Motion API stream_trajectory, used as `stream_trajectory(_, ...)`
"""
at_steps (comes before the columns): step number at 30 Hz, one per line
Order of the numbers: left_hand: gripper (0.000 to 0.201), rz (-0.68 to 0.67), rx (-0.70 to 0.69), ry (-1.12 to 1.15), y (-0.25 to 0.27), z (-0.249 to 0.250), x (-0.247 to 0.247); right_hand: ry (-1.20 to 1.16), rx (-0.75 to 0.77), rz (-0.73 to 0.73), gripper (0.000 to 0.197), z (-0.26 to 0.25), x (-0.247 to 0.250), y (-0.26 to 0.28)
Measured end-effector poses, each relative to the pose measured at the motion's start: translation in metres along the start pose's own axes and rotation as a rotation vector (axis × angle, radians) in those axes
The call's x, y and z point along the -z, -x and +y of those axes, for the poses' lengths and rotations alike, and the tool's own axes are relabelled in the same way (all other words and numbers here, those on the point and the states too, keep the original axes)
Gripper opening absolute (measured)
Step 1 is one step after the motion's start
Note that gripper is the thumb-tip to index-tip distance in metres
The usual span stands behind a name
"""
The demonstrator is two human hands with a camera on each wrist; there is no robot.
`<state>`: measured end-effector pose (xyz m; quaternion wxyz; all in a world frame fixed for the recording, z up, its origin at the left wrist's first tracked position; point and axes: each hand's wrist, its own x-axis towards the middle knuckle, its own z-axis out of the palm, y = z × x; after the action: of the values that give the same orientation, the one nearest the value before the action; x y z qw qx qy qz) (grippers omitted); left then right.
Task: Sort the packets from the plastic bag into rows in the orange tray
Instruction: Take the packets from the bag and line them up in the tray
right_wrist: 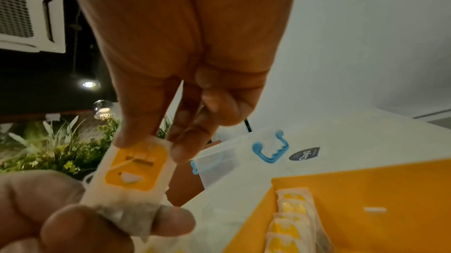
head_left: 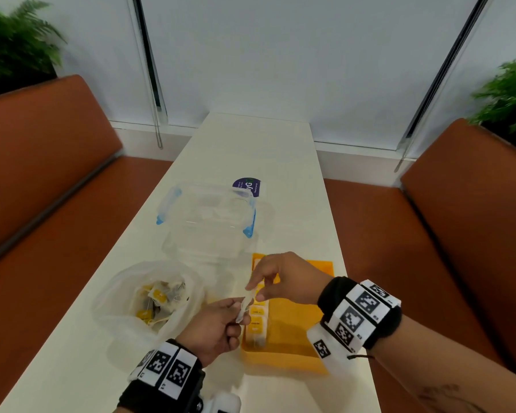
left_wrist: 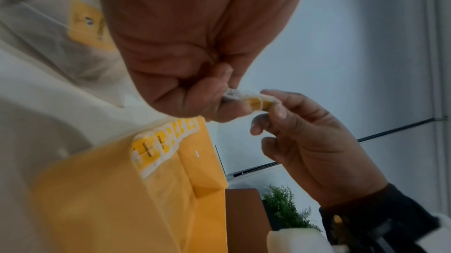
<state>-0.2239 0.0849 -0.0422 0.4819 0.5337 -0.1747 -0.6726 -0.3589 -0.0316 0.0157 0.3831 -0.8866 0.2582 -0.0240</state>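
Just hands [head_left: 245,305] pinching pkt [right_wrist: 135,170] ends.

A clear plastic storage box with blue clip handles [head_left: 209,216] sits mid-way along the long white desk [head_left: 251,144], and a round dark-blue sticker [head_left: 246,186] peeks out just behind it. Rust-brown padded benches [head_left: 42,162] run along both sides, with green leafy plants [head_left: 15,40] behind them, under pale window blinds [head_left: 295,55].

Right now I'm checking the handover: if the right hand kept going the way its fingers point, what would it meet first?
Probably the left hand: the right hand points at it along the packet both pinch. Depth is unclear.
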Motion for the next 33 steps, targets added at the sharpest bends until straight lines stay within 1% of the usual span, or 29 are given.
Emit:
stream_trajectory(2, 0.025, -0.004, 0.019, -0.044, -0.002, 0.0, -0.002, -0.068, -0.063, -0.008, 0.013, 0.003, -0.001, 0.001)
stream_trajectory(4, 0.024, 0.019, 0.032, -0.107, -0.004, -0.001, -0.002, -0.069, -0.135, -0.038, 0.003, 0.007, -0.001, 0.0)
stream_trajectory(6, 0.024, 0.04, 0.054, -0.133, -0.006, -0.003, -0.002, -0.026, -0.175, -0.087, 0.01, 0.011, -0.002, -0.001)
stream_trajectory(9, 0.025, 0.028, 0.091, -0.079, -0.007, -0.005, -0.001, -0.048, -0.202, -0.126, 0.012, 0.01, -0.004, -0.002)
stream_trajectory(11, 0.028, 0.021, 0.101, -0.034, -0.008, -0.004, -0.001, -0.093, -0.181, -0.129, 0.019, 0.009, -0.003, -0.002)
stream_trajectory(13, 0.028, 0.011, 0.11, 0.0, -0.007, -0.004, 0.0, -0.048, -0.129, -0.131, 0.031, 0.008, -0.003, -0.003)
stream_trajectory(14, 0.028, 0.005, 0.116, 0.003, -0.007, -0.004, 0.0, -0.007, -0.109, -0.127, 0.031, 0.008, -0.005, -0.003)
stream_trajectory(17, 0.024, 0.021, 0.125, -0.07, -0.005, -0.003, 0.002, 0.091, -0.104, -0.106, 0.024, 0.009, -0.009, -0.006)
stream_trajectory(19, 0.022, 0.072, 0.124, -0.152, -0.004, -0.002, 0.005, 0.096, -0.177, -0.132, 0.019, 0.012, -0.012, -0.008)
stream_trajectory(21, 0.023, 0.125, 0.122, -0.208, -0.004, -0.002, 0.009, 0.134, -0.26, -0.218, 0.019, 0.016, -0.015, -0.01)
stream_trajectory(23, 0.023, 0.156, 0.116, -0.228, -0.003, -0.002, 0.012, 0.209, -0.306, -0.325, 0.023, 0.019, -0.021, -0.011)
stream_trajectory(24, 0.023, 0.164, 0.11, -0.233, -0.003, -0.002, 0.013, 0.236, -0.311, -0.363, 0.021, 0.02, -0.024, -0.012)
stream_trajectory(26, 0.023, 0.168, 0.098, -0.238, -0.003, -0.003, 0.014, 0.249, -0.323, -0.414, 0.011, 0.02, -0.032, -0.016)
stream_trajectory(27, 0.024, 0.169, 0.095, -0.235, -0.003, -0.004, 0.015, 0.247, -0.329, -0.43, 0.011, 0.02, -0.035, -0.018)
stream_trajectory(31, 0.024, 0.188, 0.088, -0.22, -0.004, -0.008, 0.016, 0.246, -0.357, -0.48, 0.021, 0.02, -0.045, -0.03)
stream_trajectory(33, 0.023, 0.198, 0.084, -0.2, -0.004, -0.009, 0.017, 0.319, -0.358, -0.488, 0.02, 0.018, -0.051, -0.034)
